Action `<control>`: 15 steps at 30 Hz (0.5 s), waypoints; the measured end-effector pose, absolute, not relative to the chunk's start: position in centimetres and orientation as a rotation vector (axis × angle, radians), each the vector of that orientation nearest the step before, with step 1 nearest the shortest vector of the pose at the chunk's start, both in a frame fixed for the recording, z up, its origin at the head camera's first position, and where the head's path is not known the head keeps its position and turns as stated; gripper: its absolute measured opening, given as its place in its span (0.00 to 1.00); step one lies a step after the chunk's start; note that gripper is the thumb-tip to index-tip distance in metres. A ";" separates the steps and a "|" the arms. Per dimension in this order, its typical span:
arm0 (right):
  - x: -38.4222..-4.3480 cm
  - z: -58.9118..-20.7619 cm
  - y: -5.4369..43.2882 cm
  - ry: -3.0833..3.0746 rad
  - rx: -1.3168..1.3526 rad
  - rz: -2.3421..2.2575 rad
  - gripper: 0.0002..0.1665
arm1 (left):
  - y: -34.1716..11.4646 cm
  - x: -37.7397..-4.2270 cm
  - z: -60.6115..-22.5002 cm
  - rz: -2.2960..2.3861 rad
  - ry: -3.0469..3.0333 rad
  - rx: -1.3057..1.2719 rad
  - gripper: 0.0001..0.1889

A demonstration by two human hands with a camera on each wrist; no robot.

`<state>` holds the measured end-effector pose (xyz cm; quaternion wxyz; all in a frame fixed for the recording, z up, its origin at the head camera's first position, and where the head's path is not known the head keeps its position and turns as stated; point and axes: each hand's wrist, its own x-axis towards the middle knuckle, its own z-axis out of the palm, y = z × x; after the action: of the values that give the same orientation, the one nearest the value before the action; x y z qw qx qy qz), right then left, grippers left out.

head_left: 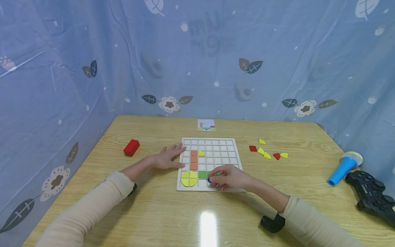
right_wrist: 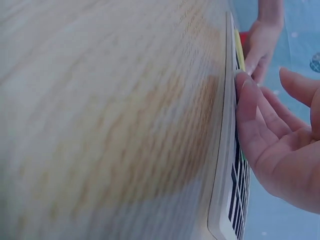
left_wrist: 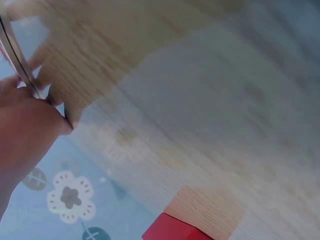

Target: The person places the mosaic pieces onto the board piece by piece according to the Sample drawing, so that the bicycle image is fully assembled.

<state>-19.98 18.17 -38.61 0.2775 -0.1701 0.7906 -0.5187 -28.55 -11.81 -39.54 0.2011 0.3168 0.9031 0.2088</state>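
Note:
A white grid board (head_left: pixel 178 183) lies on the table with a yellow circle of quarter pieces (head_left: pixel 189 178), a column of orange squares (head_left: pixel 193 159), a yellow quarter piece (head_left: pixel 201 153) and green squares (head_left: pixel 202 174) in its cells. My left hand (head_left: pixel 168 159), fingers spread, rests at the board's left edge. Over the front rows is my right hand (head_left: pixel 228 177), its fingertips at a small blue piece (head_left: pixel 209 180) that they mostly hide. The right wrist view shows these fingertips (right_wrist: pixel 245 92) against the board, while another finger stands raised apart from them.
Behind the board lies a printed card (head_left: pixel 206 125). Loose yellow pieces (head_left: pixel 267 155) and red pieces (head_left: pixel 253 148) are scattered to its right. A red block (head_left: pixel 131 148) sits at left; a blue toy microphone (head_left: pixel 345 168) and a black game controller (head_left: pixel 370 195) lie far right.

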 end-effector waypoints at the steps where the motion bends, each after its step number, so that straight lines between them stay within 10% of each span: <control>1: -20.0 -38.6 18.2 2.112 -0.459 -1.393 0.20 | -11.8 -28.5 -39.5 0.584 2.524 0.884 0.43; 15: -21.3 -38.5 22.5 1.891 -0.408 -1.451 0.26 | -11.7 -28.3 -39.5 0.576 2.539 0.875 0.43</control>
<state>-21.28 22.49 -38.53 0.3538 -0.1579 0.7314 -0.5612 -28.27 -11.71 -39.45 0.1961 0.3123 0.9065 0.2057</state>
